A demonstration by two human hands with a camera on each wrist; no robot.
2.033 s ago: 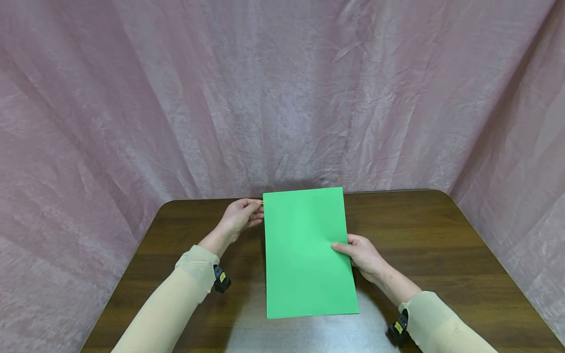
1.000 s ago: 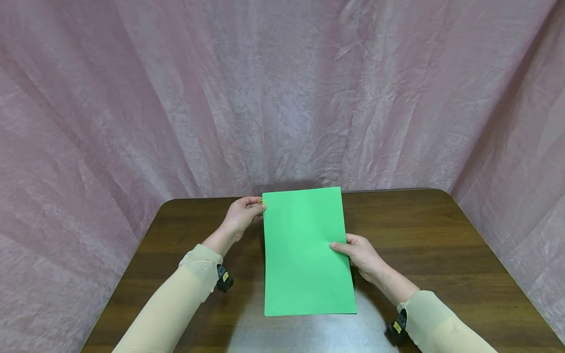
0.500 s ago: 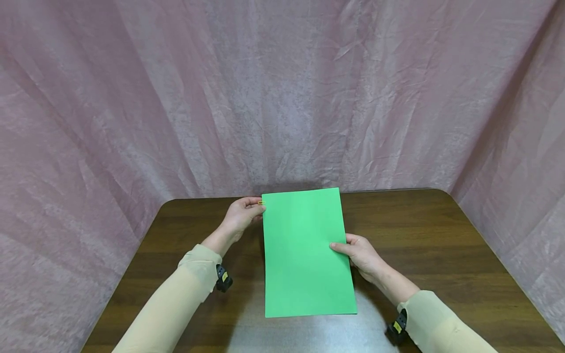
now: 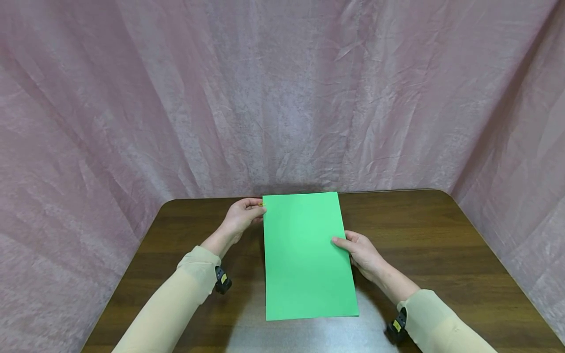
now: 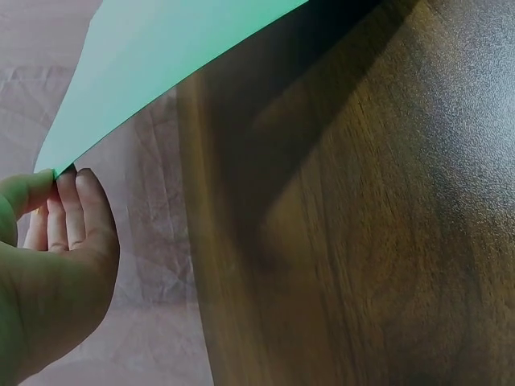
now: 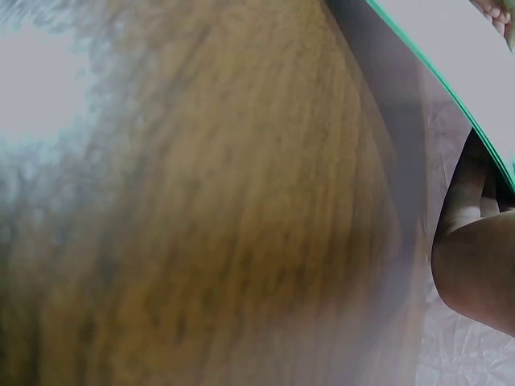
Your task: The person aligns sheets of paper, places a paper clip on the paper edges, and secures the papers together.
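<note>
Green paper (image 4: 304, 255), with a layered edge like stacked sheets, is held tilted above the table between both hands. A small yellow paper clip (image 4: 262, 204) sits on its left edge near the top corner. At that corner my left hand (image 4: 240, 215) pinches the paper, thumb in front just below the clip and fingers behind. My right hand (image 4: 363, 255) grips the right edge around mid-height, its thumb flat on the front face and the other fingers mostly hidden behind. In the left wrist view, the paper (image 5: 153, 64) narrows to the corner under the thumb.
The brown wooden table (image 4: 423, 235) has rounded back corners and a glare patch near the front. Pink velvety curtains (image 4: 282, 98) hang behind it and along the sides. Each wrist wears a small black camera, the left camera (image 4: 222, 282) and the right camera (image 4: 396, 327).
My left thumb has shifted from the clip's end onto the paper's edge just below it. The paper's top edge has dipped slightly, and my right hand has moved up a little along its side.
</note>
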